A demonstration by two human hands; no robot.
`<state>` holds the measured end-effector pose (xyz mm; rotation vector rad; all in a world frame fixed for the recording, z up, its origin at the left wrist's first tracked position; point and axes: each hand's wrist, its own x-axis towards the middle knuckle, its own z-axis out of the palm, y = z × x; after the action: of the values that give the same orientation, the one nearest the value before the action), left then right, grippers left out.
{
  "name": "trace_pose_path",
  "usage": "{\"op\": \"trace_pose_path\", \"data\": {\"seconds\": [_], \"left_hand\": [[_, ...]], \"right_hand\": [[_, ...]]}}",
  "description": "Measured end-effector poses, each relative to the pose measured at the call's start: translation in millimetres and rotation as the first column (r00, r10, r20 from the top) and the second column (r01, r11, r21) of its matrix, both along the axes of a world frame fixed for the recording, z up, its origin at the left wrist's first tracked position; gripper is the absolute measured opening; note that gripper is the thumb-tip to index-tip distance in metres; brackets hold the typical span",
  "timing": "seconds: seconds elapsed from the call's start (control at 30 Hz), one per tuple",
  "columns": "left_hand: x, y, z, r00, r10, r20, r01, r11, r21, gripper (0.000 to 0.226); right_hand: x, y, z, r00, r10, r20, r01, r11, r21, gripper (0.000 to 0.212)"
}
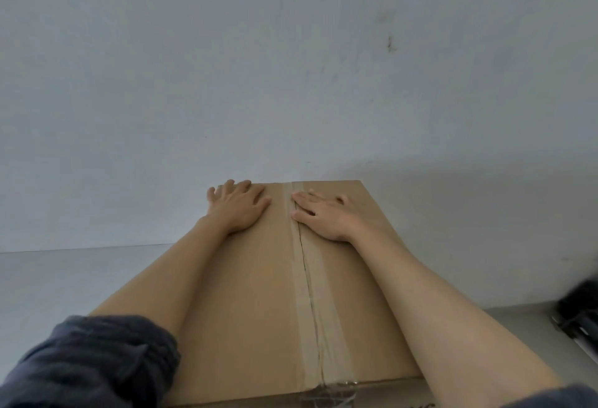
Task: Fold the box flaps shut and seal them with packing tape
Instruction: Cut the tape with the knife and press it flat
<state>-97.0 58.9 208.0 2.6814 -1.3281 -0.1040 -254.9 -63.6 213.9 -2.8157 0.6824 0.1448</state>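
Observation:
A brown cardboard box (259, 294) lies in front of me with its top flaps folded shut. A strip of clear packing tape (307, 294) runs along the centre seam from the near edge to the far edge. My left hand (238, 207) rests flat on the left flap near the far edge, fingers spread. My right hand (323, 213) lies flat on the right flap, its fingertips touching the tape near the far end. Neither hand holds anything. Both forearms stretch over the box top.
The box stands against a plain white wall (291, 68). A pale surface (64, 278) shows to the left and right of the box. A dark blurred object (579, 314) sits at the right edge.

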Motion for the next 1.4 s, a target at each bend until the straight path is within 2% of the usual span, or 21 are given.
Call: {"op": "trace_pose_path", "data": {"seconds": [0.13,0.47,0.6,0.77,0.93,1.13,1.4], "left_hand": [[11,-8,-2,0.997,-0.021,-0.08,0.022,1.0,0.009,0.054],[21,-21,-4,1.0,-0.012,-0.01,0.012,1.0,0.002,0.054],[22,-24,-8,1.0,-0.016,0.019,0.016,1.0,-0.008,0.054],[19,-20,-13,0.999,-0.018,0.039,0.02,0.999,-0.048,0.055],[17,-17,-14,0.999,-0.031,0.014,0.031,0.999,-0.03,0.057],[17,-28,-13,0.999,-0.003,0.037,0.003,1.0,-0.014,0.054],[14,-24,-16,0.999,-0.011,0.036,0.014,0.998,-0.063,0.051]], "right_hand": [[17,-6,6,0.997,-0.028,-0.077,0.026,0.999,-0.024,0.057],[46,-21,0,0.997,-0.068,-0.044,0.067,0.998,-0.004,0.056],[52,-26,-4,0.998,-0.066,0.003,0.066,0.998,-0.007,0.055],[61,-32,-10,0.987,-0.039,0.157,0.039,0.999,0.004,0.045],[65,-37,-12,0.988,-0.005,0.156,0.002,1.0,0.019,0.047],[57,-40,-12,0.969,0.001,0.248,-0.022,0.996,0.086,0.045],[66,-49,-10,0.991,-0.029,0.133,0.007,0.987,0.163,0.04]]}}
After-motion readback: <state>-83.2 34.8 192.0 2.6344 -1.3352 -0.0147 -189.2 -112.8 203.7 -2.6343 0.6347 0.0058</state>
